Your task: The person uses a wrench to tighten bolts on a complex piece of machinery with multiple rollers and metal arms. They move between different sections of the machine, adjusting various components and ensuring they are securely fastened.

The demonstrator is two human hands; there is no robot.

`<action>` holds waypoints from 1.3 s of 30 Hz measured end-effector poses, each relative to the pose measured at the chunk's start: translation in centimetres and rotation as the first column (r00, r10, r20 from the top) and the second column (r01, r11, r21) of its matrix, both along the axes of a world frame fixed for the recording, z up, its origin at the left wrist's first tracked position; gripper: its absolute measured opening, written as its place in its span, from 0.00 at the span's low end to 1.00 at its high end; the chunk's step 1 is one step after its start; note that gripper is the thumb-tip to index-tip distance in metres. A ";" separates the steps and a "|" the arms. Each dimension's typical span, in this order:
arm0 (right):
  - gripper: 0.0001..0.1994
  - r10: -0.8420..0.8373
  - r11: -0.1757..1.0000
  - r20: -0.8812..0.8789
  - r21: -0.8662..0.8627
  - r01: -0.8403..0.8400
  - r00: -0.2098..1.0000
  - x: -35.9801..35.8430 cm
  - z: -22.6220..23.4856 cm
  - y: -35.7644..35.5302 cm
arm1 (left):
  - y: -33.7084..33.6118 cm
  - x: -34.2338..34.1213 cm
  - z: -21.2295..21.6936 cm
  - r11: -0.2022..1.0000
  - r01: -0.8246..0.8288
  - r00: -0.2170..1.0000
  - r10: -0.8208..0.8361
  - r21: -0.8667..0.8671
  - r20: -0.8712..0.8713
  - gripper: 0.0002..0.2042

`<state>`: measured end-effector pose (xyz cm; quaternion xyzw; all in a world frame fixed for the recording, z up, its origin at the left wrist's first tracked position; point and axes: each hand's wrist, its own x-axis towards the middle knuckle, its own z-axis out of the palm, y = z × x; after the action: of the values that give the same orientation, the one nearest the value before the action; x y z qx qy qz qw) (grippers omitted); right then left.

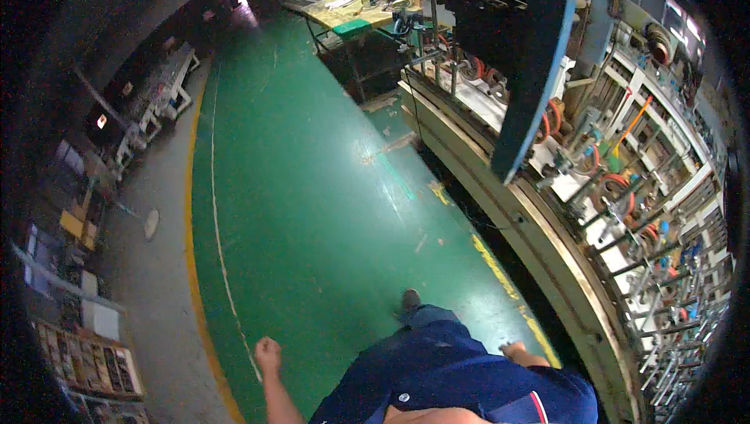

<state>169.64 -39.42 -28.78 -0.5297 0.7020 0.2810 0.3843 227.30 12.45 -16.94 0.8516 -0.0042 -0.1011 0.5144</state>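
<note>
The left hand is loosely curled, seemingly empty, near the green walkway's left edge; the right hand's grip I cannot tell. Along the right edge runs a cream machine beam, likely heavy, rigid, best held by its top edge.

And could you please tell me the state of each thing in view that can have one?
Left hand: loosely curled, nothing visible in it
Right hand: beside the body, finger pose unclear
Yellow-topped table: laden with items
Yellow floor marking: worn, broken in places
Orange-handled tool: tilted
Long machine: cannot tell whether running
</note>
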 end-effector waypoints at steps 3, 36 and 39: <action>0.36 0.588 0.802 0.263 -0.070 -0.593 0.765 23.2 -6.6 -7.8 | 5.4 7.2 -5.4 0.990 -0.045 0.945 -0.001 -0.133 -0.328 0.06; 0.16 0.134 0.838 0.785 -0.416 0.354 0.605 128.6 13.3 -66.7 | -87.3 112.9 4.5 0.618 0.745 0.667 -0.692 0.250 -0.276 0.19; 0.13 0.128 0.847 0.816 -0.386 0.366 0.563 132.8 18.5 -74.4 | -92.4 113.5 2.0 0.687 0.683 0.715 -0.558 0.248 -0.421 0.17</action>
<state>302.41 -113.87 -10.29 -0.6295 0.5265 -0.2226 0.5263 340.78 -79.98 -14.90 0.8544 -0.1946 -0.4031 0.2638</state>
